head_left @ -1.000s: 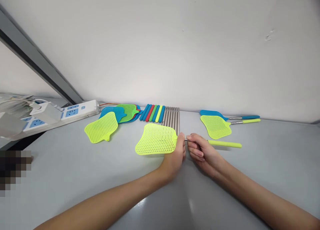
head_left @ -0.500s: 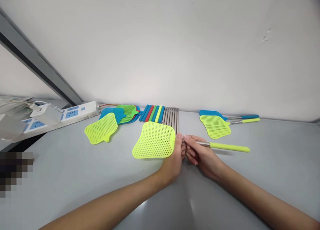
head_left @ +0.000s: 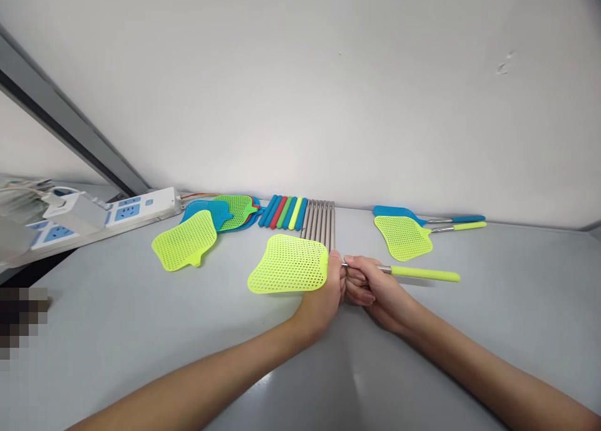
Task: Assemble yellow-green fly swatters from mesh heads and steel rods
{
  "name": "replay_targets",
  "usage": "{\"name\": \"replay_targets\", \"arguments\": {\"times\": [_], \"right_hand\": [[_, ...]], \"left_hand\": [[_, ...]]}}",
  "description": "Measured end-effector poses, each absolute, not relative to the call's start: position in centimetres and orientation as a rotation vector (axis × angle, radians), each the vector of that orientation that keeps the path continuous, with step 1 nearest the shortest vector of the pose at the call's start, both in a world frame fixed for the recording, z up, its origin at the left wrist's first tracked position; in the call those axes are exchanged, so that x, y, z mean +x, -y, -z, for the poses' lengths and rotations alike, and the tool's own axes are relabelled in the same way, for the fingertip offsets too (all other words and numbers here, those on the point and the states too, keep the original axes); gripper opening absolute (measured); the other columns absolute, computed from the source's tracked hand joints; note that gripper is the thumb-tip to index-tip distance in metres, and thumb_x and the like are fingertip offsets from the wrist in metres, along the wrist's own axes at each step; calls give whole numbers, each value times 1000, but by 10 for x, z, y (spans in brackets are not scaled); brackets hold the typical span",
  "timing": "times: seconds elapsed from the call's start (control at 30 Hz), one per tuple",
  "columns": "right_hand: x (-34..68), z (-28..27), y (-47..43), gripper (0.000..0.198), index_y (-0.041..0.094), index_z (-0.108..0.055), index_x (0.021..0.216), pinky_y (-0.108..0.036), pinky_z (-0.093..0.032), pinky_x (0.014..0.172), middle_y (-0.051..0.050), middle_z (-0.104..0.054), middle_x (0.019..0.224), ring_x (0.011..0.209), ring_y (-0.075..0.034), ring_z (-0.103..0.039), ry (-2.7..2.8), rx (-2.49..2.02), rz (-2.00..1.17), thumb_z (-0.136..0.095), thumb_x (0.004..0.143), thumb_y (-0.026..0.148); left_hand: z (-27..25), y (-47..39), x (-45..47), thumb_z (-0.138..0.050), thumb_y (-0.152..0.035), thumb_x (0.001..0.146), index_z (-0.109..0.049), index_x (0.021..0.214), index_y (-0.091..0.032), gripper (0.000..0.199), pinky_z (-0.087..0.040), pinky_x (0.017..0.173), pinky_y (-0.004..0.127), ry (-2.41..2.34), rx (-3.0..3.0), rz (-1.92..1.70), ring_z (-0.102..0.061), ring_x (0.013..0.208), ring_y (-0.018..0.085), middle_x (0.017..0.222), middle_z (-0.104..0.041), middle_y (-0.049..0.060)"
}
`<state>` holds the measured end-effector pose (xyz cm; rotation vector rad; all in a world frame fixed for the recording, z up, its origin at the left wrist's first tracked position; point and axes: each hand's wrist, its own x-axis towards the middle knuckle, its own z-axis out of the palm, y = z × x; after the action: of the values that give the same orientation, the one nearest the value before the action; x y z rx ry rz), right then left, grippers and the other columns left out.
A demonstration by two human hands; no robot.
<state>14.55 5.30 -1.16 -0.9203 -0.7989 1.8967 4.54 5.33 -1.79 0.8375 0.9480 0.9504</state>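
Observation:
A yellow-green fly swatter (head_left: 288, 265) lies sideways across both my hands, its perforated head to the left and its padded handle to the right. My left hand (head_left: 323, 296) is closed on the neck just beside the head. Gripping the thin metal shaft close by, my right hand (head_left: 375, 287) has its thumb along the top, with the fingers curled below. Between the two hands a short bit of shaft shows. Behind the swatter's head lie several bare metal rods (head_left: 319, 221) side by side. Next to them is a row of coloured handle sleeves (head_left: 284, 212).
Loose swatter heads overlap at the left, a yellow-green one (head_left: 185, 240) in front of a blue one (head_left: 220, 213) and a green one (head_left: 239, 209). Two whole swatters, yellow-green (head_left: 404, 237) and blue (head_left: 397, 212), lie at the right. A power strip (head_left: 154, 206) with plugs stands far left, by the wall.
The swatter's handle end has shifted slightly left, and its head tilts a little flatter. My right hand's fingers have curled in closer to my left hand. Both hands keep their hold.

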Motion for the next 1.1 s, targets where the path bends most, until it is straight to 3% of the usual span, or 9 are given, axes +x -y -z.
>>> {"name": "replay_targets", "arguments": {"times": [0.5, 0.63, 0.73, 0.97, 1.1], "right_hand": [[156, 16, -60, 34, 18, -28, 47, -19, -14, 34, 8, -18, 38, 33, -4, -15, 545, -849, -1965, -45, 75, 25], [178, 16, -72, 35, 18, -23, 46, -19, -12, 32, 9, -13, 41, 34, -4, -9, 301, -748, -1766, -47, 72, 19], [180, 17, -72, 36, 18, -23, 45, -21, -12, 33, 8, -14, 41, 34, -5, -9, 343, -757, -1849, -45, 73, 23], [164, 20, -60, 37, 18, -27, 43, -22, -18, 36, 7, -18, 40, 34, -6, -17, 421, -687, -1815, -44, 75, 26], [162, 14, -62, 27, 17, -47, 53, -22, -31, 44, 1, -44, 53, 47, -9, -41, 476, -666, -1734, -42, 76, 30]], "left_hand": [[23, -68, 35, -36, -46, 77, -22, 47, -19, 43, -19, 36, 19, -1032, 820, -1007, -18, 35, 4, 38, -20, -8], [18, -77, 18, -37, -38, 78, -23, 50, -19, 37, -14, 35, 19, -1118, 681, -1250, -16, 34, 4, 40, -17, -8], [17, -69, 21, -38, -40, 78, -24, 49, -18, 38, -14, 36, 19, -956, 730, -1014, -17, 34, 4, 40, -18, -8], [21, -55, 31, -25, -46, 81, -34, 53, -16, 43, -15, 40, 21, -729, 784, -928, -21, 37, 4, 45, -24, -6], [19, -50, 30, -23, -45, 82, -40, 56, -16, 42, -18, 43, 22, -717, 850, -899, -26, 41, 5, 48, -31, -4]]}}
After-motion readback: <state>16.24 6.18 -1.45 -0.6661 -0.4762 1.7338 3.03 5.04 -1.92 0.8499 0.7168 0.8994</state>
